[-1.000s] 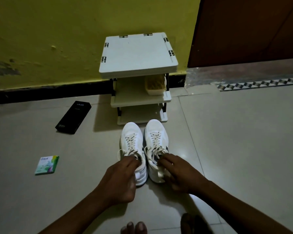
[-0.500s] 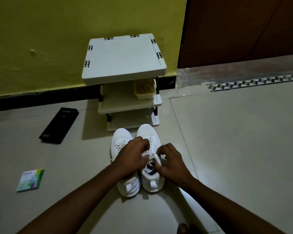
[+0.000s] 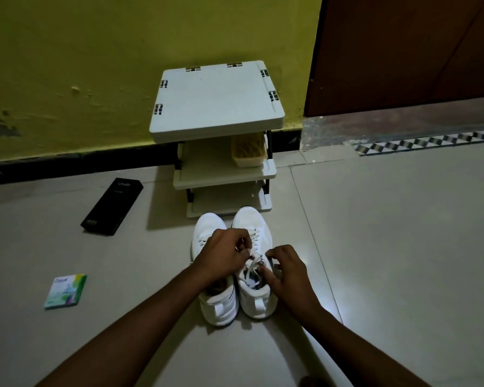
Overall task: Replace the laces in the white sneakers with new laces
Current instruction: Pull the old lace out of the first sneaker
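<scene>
- Two white sneakers stand side by side on the tiled floor [image 3: 389,247], heels toward the camera and toes toward the floor's far edge.
- The lace [image 3: 252,266] of the right sneaker [image 3: 259,301] lies loose across the tongue, near the shoe's opening.
- The left hand [image 3: 225,252] reaches across the left sneaker [image 3: 207,227], fingers curled, pinching the lace at its upper eyelets.
- The right hand [image 3: 287,270] sits against the right sneaker's outer side, thumb at the collar and fingers curled onto the same lace.
- Both bare forearms stretch in from the near edge of the floor.
- A three-tier pale shelf rack [image 3: 215,101] stands just beyond the toes, against the yellow wall [image 3: 109,65].
- A small woven basket [image 3: 248,153] sits on the rack's middle shelf, at its right end.
- A long black box [image 3: 112,206] lies on the floor to the rack's left.
- A small green-and-white packet [image 3: 65,291] lies well apart, nearer the left edge.
- A dark brown door [image 3: 417,51] fills the far right corner.
</scene>
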Motion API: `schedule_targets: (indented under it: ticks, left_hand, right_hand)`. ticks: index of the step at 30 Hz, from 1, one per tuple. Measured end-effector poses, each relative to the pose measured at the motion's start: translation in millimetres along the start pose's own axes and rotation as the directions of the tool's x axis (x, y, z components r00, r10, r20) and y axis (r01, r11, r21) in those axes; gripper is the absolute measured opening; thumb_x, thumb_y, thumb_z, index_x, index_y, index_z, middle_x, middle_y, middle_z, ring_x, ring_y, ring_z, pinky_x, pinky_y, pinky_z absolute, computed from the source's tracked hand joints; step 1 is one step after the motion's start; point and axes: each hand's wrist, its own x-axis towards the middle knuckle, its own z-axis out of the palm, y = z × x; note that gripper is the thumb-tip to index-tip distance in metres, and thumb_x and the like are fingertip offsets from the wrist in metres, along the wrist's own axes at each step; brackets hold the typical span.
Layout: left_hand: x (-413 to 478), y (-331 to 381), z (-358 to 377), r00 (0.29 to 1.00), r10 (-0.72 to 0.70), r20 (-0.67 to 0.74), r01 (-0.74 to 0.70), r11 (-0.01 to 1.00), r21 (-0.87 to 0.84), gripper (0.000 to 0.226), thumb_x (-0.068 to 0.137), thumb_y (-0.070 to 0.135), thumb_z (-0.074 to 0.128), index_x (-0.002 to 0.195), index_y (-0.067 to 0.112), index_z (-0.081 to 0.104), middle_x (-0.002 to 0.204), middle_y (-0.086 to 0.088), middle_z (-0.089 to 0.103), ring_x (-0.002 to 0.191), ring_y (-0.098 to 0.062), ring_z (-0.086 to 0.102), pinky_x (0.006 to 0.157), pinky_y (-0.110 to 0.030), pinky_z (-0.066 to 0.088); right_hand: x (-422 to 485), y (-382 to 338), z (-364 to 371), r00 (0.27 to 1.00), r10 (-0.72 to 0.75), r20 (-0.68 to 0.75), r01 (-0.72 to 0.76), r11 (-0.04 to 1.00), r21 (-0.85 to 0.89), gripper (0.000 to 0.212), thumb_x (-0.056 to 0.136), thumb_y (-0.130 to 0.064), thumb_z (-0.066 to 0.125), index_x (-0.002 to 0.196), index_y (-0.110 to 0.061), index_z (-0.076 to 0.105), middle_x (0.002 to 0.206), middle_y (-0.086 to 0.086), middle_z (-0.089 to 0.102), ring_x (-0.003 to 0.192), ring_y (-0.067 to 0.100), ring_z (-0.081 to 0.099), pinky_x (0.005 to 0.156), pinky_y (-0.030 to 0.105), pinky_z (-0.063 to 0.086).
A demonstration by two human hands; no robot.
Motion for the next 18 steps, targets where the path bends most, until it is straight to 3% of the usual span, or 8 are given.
schedule_targets:
  ticks: [5,7,10,12,15,18]
  left_hand:
    - [5.5,11.6,3.9,0.998,0.042,0.036,-0.048,0.983,0.177,0.010,0.074,0.015,0.063,0.081,0.022,0.059,0.077,0.004,0.064,0.076,-0.019,0.059,0.061,-0.029,0.038]
    - [5.3,14.0,8.0,0.997,0.069,0.021,-0.072,0.972,0.223,0.012,0.074,0.012,0.061,0.080,0.021,0.059,0.076,0.006,0.059,0.076,-0.019,0.054,0.062,-0.029,0.030]
    - [6.5,10.5,9.1,0.999,0.052,0.004,-0.052,0.979,0.199,0.010,0.074,0.012,0.064,0.080,0.020,0.063,0.073,0.008,0.056,0.073,-0.015,0.051,0.061,-0.028,0.030]
    - [9.3,10.0,8.2,0.998,0.054,0.016,-0.056,0.976,0.212,0.009,0.073,0.012,0.065,0.078,0.020,0.063,0.070,0.007,0.056,0.071,-0.016,0.050,0.060,-0.028,0.032]
    - [12.0,7.9,7.7,0.997,0.070,0.037,-0.077,0.971,0.226,0.010,0.076,0.014,0.065,0.078,0.023,0.063,0.075,0.005,0.062,0.073,-0.016,0.052,0.063,-0.028,0.038]
    - [11.2,1.3,6.4,0.995,0.089,0.036,-0.095,0.977,0.191,0.006,0.082,0.018,0.065,0.080,0.024,0.064,0.077,0.003,0.068,0.073,-0.014,0.057,0.066,-0.028,0.043]
  right_hand:
    - [-1.8,-1.3,1.1,1.000,-0.004,-0.007,0.004,1.000,0.004,0.020,0.094,-0.022,0.068,0.110,-0.012,0.063,0.110,-0.002,0.052,0.097,0.010,0.060,0.084,0.035,0.056]
    - [-4.2,-1.2,1.7,1.000,-0.006,-0.002,0.006,1.000,0.006,0.017,0.095,-0.018,0.065,0.112,-0.013,0.062,0.112,-0.003,0.051,0.098,0.012,0.061,0.084,0.038,0.057]
    - [-6.2,-3.0,2.5,1.000,-0.009,-0.005,0.009,1.000,-0.009,0.019,0.096,-0.017,0.062,0.114,-0.013,0.062,0.112,-0.001,0.052,0.098,0.016,0.062,0.083,0.038,0.057]
    - [-6.2,-4.5,2.0,1.000,-0.011,-0.010,0.010,0.999,-0.034,0.020,0.094,-0.013,0.063,0.114,-0.011,0.064,0.112,0.002,0.055,0.098,0.016,0.062,0.086,0.026,0.054]
    - [-6.3,-8.1,0.3,1.000,0.005,-0.006,-0.006,0.997,-0.071,0.019,0.093,-0.009,0.065,0.113,-0.009,0.066,0.112,0.004,0.058,0.097,0.010,0.058,0.084,0.000,0.037]
    - [-6.0,-9.0,-0.5,1.000,0.002,-0.009,-0.002,0.998,-0.065,0.020,0.094,-0.009,0.065,0.113,-0.010,0.066,0.110,0.004,0.059,0.095,0.010,0.058,0.083,0.002,0.039]
